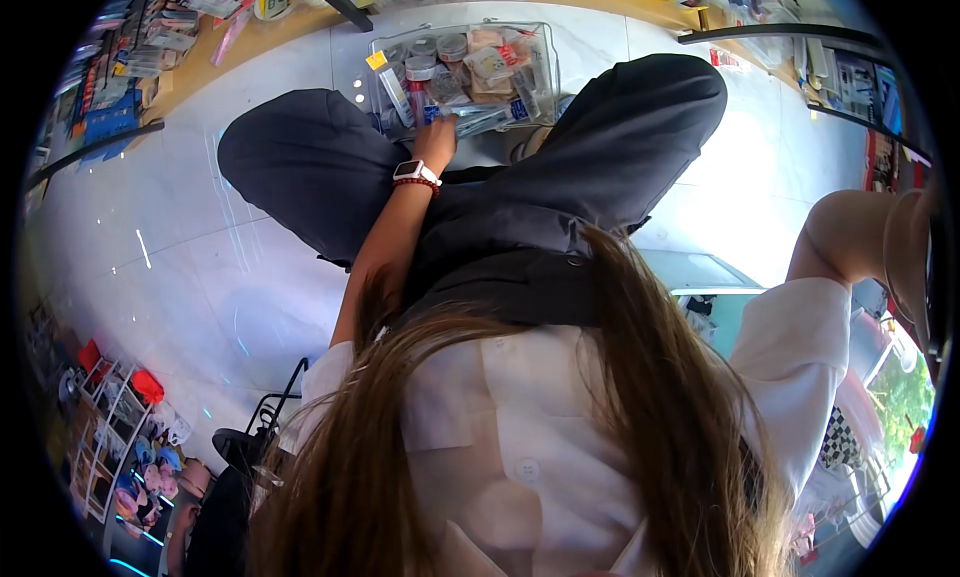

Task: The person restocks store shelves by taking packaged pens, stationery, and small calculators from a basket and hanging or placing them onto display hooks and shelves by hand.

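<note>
the left hand (436, 142), the nearer, is at the basket's (549, 67) near edge; its grip i cannot tell. the pack (487, 118) lies just up and right of it, roughly lengthwise along that edge; right hand out of view.

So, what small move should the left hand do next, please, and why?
Perhaps the left hand could gently ease up the clear packet beside it: the hand is at the basket, where jars and bags crowd close, so a slow lift seems safer.
</note>
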Motion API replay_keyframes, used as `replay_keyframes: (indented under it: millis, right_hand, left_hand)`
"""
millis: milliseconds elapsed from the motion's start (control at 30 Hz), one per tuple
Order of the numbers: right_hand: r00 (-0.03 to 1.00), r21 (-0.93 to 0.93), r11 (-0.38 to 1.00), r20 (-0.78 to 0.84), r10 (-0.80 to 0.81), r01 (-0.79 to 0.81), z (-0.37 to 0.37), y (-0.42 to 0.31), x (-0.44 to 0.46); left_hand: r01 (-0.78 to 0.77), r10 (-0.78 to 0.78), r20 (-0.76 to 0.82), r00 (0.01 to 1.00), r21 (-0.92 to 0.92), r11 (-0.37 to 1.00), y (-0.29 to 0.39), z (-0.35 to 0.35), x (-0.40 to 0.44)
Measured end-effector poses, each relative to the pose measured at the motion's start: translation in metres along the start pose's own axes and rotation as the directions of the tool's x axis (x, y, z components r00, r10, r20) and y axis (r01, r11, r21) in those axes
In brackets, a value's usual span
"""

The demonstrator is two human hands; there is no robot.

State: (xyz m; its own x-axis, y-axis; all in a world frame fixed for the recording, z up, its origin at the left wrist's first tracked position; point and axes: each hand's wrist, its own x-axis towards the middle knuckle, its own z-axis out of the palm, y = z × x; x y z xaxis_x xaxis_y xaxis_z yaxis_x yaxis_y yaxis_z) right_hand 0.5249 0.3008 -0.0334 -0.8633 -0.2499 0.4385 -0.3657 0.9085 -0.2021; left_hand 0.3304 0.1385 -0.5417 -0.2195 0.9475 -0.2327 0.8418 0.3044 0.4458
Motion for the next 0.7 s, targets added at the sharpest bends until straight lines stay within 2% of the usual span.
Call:
replay_keyframes:
  millis: [133, 200, 233, 300, 367, 467, 700]
  right_hand:
    - [1.0, -0.008, 1.0, 0.0, 0.009, -0.009, 0.001, 0.001, -0.001]
    - [1.0, -0.012, 1.0, 0.001, 0.011, -0.011, 0.002, 0.002, -0.001]
    - [1.0, -0.007, 1.0, -0.001, 0.013, -0.013, 0.003, 0.001, -0.002]
    - [1.0, -0.005, 1.0, -0.002, 0.021, -0.021, 0.004, 0.002, -0.003]
    - [0.999, -0.004, 1.0, -0.01, 0.031, -0.031, 0.006, 0.002, -0.005]
    - [0.999, -0.004, 0.999, -0.02, 0.036, -0.036, 0.008, 0.003, -0.005]
    - [0.999, -0.007, 0.999, -0.024, 0.042, -0.043, 0.009, 0.002, -0.006]
  left_hand:
    - [0.008, -0.008, 0.047, 0.999, 0.01, 1.0, 0.001, 0.004, 0.005]
    - [0.068, -0.058, 0.182, 0.982, -0.046, 0.997, 0.002, 0.003, 0.006]
    - [0.068, -0.058, 0.185, 0.981, -0.049, 0.996, 0.002, 0.003, 0.006]
    - [0.019, -0.008, 0.111, 0.994, -0.1, 0.995, 0.002, 0.006, 0.006]
    - [0.046, -0.029, 0.154, 0.988, -0.11, 0.993, 0.001, 0.009, 0.007]
    - [0.058, -0.041, 0.09, 0.995, -0.196, 0.979, -0.005, 0.016, 0.01]
    - [0.069, -0.053, 0.05, 0.997, -0.379, 0.923, -0.012, 0.026, 0.021]
